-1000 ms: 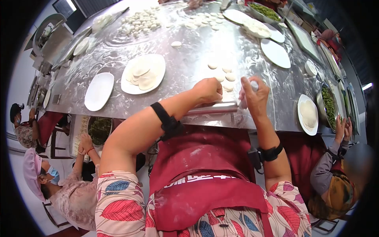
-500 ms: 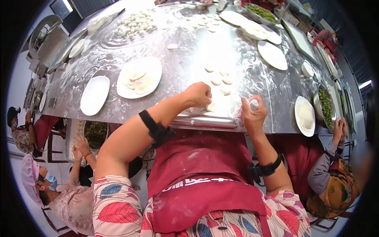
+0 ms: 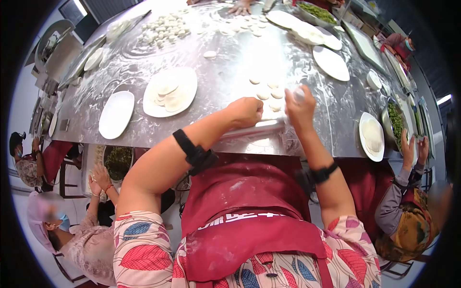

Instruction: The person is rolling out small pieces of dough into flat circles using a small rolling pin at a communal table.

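My left hand (image 3: 246, 112) is closed in a pinch just above the metal table, at the edge of a dough round that its fingers mostly hide. To its right, my right hand (image 3: 301, 109) is wrapped round a rolling pin; a pale, shiny end (image 3: 298, 94) shows at the thumb. A shiny metal bar (image 3: 264, 126), seemingly the pin's body, spans the space between the hands near the table's front. Just beyond my hands lie several small flattened dough pieces (image 3: 262, 94).
Left of my arm are a plate (image 3: 186, 81) of dough wrappers (image 3: 172, 100) and a bare white plate (image 3: 116, 115). Another wrapper plate (image 3: 366, 152) and a bowl of chopped greens (image 3: 395, 122) stand right. Dough pieces (image 3: 165, 29) lie farther back. Co-workers sit on both sides.
My right hand and the shiny bar have moved forward, away from me. My left hand has shifted slightly forward and right, covering the dough round that showed below its fingers.
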A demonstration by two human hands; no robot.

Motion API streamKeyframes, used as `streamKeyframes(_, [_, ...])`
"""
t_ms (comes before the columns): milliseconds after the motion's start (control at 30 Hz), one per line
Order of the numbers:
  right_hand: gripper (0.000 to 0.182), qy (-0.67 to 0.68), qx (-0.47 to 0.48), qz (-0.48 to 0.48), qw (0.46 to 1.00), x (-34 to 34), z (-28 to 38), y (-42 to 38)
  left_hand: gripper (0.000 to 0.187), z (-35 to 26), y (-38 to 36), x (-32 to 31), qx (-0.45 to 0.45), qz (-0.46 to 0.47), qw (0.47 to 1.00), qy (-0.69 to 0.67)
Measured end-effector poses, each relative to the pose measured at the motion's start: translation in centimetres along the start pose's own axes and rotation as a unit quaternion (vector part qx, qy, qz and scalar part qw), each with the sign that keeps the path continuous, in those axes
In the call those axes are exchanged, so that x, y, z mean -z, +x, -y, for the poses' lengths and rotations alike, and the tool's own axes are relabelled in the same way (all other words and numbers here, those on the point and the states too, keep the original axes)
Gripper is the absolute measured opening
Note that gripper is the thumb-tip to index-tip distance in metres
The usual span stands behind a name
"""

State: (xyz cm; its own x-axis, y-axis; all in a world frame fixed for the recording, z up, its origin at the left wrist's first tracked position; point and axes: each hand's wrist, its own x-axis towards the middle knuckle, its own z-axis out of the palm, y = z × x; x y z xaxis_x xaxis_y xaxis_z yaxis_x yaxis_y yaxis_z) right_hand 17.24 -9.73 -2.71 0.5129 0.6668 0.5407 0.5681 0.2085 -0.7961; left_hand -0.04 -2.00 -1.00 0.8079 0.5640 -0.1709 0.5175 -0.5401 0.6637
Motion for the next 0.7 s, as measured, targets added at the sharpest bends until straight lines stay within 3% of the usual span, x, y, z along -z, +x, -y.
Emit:
streamKeyframes(67, [0.020, -0.038, -0.033, 0.028, 0.998, -0.9, 0.8, 1.3, 0.017, 0.4, 1.2, -0.4, 0.018, -0.032, 0.999, 0.022])
streamKeyframes(100, [0.020, -0.034, -0.005, 0.008, 0.999, -0.5, 0.6, 0.8, 0.019, 0.2, 0.8, -0.2, 0.019, -0.023, 0.999, -0.028])
streamKeyframes(133, [0.020, -0.024, 0.000, 0.015, 1.000, 0.7, 1.0, -0.4, 0.018, 0.4, 0.4, 0.0, -0.041, 0.003, 0.999, -0.001])
streamKeyframes(167, [0.019, -0.056, -0.034, 0.029, 0.997, 2.5, 2.9, -1.9, 0.017, 0.4, -0.2, 0.0, -0.038, 0.000, 0.999, -0.001])
streamKeyframes(200, [0.018, -0.067, 0.009, 0.023, 0.997, 3.6, 2.1, -3.6, 0.016, 0.4, -0.7, 0.2, -0.034, -0.004, 0.999, 0.001])
streamKeyframes(233, [0.018, -0.006, -0.042, 0.038, 0.998, 4.2, 2.4, -4.8, 0.015, 0.3, -1.2, 0.1, 0.036, 0.008, 0.996, -0.086])
streamKeyframes(267, [0.017, 0.053, -0.102, 0.050, 0.992, 4.7, 2.8, -5.8, 0.015, 0.4, -1.4, 0.1, 0.041, 0.007, 0.995, -0.085])
streamKeyframes(333, [0.019, -0.051, 0.017, 0.005, 0.999, 3.0, 2.1, -3.4, 0.014, 0.3, -1.6, -0.2, 0.045, 0.018, 0.996, -0.077])
streamKeyframes(367, [0.020, 0.018, -0.021, -0.002, 1.000, 1.1, 0.5, -1.8, 0.014, 0.0, -1.3, -0.4, 0.017, -0.018, 0.999, -0.028])
streamKeyframes(533, [0.021, -0.098, 0.080, -0.027, 0.992, 0.1, 0.9, 0.0, 0.016, -0.4, -0.1, -0.4, 0.026, -0.063, 0.998, -0.002])
streamKeyframes(567, [0.020, -0.032, -0.026, 0.001, 0.999, 1.4, 1.1, -1.7, 0.016, -0.4, -0.7, -0.7, 0.012, -0.061, 0.998, 0.011])
streamKeyframes(600, [0.020, -0.064, 0.013, 0.003, 0.998, 3.0, 2.3, -3.4, 0.016, -0.2, -1.2, -0.9, 0.000, -0.061, 0.998, 0.025])
streamKeyframes(633, [0.021, -0.065, -0.034, 0.015, 0.997, 4.3, 3.3, -5.2, 0.015, 1.0, -1.3, -1.6, -0.021, -0.091, 0.996, -0.012])
streamKeyframes(667, [0.021, -0.001, -0.088, 0.031, 0.996, 5.0, 3.4, -6.5, 0.014, 1.1, -1.4, -1.4, 0.017, -0.088, 0.995, -0.054])
streamKeyframes(700, [0.022, -0.019, -0.054, 0.018, 0.998, 4.5, 2.4, -6.0, 0.013, 0.9, -1.8, -1.4, 0.055, -0.078, 0.991, -0.094])
